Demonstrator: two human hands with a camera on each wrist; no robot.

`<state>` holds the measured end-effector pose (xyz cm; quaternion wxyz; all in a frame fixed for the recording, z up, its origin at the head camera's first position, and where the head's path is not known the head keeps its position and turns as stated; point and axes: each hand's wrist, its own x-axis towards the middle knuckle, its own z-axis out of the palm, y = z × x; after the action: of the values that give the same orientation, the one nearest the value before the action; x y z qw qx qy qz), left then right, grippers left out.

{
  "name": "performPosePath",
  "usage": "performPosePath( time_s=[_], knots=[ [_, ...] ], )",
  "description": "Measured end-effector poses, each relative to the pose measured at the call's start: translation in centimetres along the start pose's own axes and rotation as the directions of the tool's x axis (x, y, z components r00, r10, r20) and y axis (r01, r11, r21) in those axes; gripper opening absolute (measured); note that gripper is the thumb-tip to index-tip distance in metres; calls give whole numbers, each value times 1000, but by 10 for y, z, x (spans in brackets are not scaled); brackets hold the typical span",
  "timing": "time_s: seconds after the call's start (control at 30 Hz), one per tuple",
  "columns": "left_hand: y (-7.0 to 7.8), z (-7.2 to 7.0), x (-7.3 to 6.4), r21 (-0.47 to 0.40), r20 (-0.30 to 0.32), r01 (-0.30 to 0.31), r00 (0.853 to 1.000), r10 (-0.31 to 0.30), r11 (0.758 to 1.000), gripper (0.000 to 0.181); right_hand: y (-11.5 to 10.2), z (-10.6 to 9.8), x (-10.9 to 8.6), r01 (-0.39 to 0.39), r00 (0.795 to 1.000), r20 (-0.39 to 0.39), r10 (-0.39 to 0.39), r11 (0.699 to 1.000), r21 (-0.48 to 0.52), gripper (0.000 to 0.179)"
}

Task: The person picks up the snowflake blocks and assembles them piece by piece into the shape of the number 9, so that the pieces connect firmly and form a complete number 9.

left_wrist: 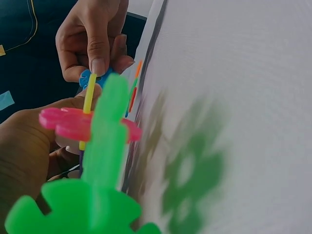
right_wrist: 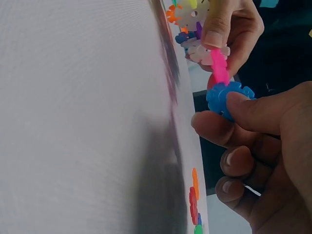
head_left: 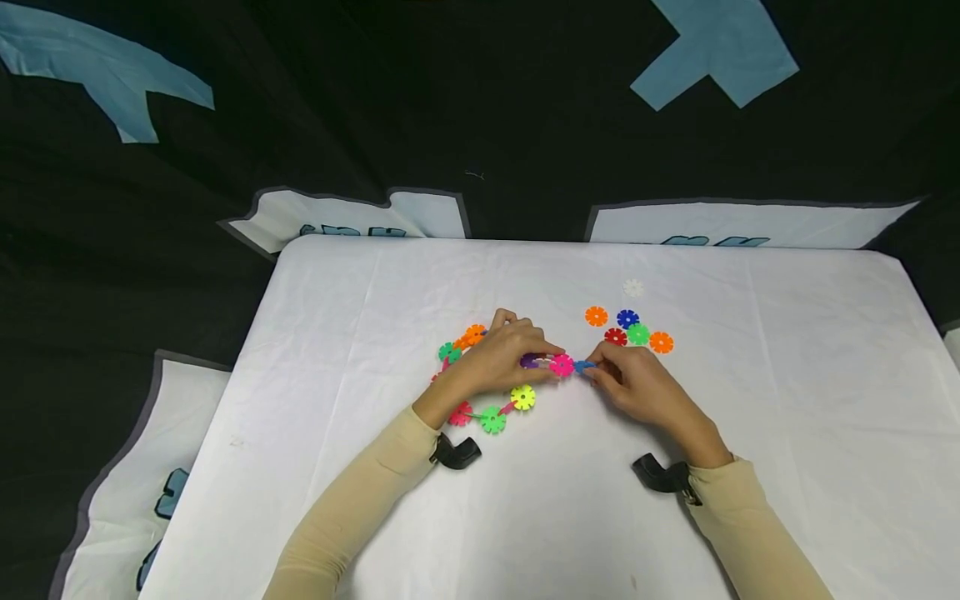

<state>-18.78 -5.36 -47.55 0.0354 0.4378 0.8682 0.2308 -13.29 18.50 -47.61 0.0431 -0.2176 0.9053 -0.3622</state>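
My left hand point(head_left: 504, 357) pinches a pink notched plastic disc point(head_left: 562, 365) between thumb and fingers. It is at the end of a curved chain of interlocked discs, among them a yellow disc point(head_left: 522, 397) and a green disc point(head_left: 492, 419). My right hand point(head_left: 643, 385) pinches a blue notched disc point(right_wrist: 217, 99) between thumb and index finger. In the right wrist view the blue disc meets the edge of the pink disc point(right_wrist: 220, 67), at an angle to it. How deep the slots sit in each other is hidden. Part of the chain lies behind my left hand.
Several loose discs lie beyond my right hand: orange point(head_left: 596, 316), dark blue point(head_left: 627, 318), red point(head_left: 616, 337), green point(head_left: 637, 334), another orange point(head_left: 662, 342) and a white one point(head_left: 633, 287). A white cloth covers the table point(head_left: 787, 400). Dark fabric hangs past its far edge.
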Motion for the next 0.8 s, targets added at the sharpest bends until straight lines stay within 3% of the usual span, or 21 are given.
performPosePath(
  time_s=[0.13,0.3,0.43,0.63,0.7,0.8],
  knots=[
    [1,0,0,-3,11,-10,1000,10,1000,32,-1,1,0,4,1000,-3,-4,1000,3,6],
    [2,0,1,-62,19,-14,1000,15,998,30,-1,6,0,83,994,-75,-83,997,-9,6],
    [2,1,1,-108,20,-28,999,31,994,29,2,13,0,141,979,-149,-140,990,-5,8],
    [1,1,1,-172,-40,-53,998,47,984,26,5,19,1,201,947,-260,-189,980,17,13],
    [0,2,1,-174,-40,-50,998,44,984,26,6,20,1,195,949,-258,-184,981,19,12],
    [-1,2,1,-153,-25,-29,999,25,988,28,5,20,2,144,968,-211,-133,989,35,8]
  ],
)
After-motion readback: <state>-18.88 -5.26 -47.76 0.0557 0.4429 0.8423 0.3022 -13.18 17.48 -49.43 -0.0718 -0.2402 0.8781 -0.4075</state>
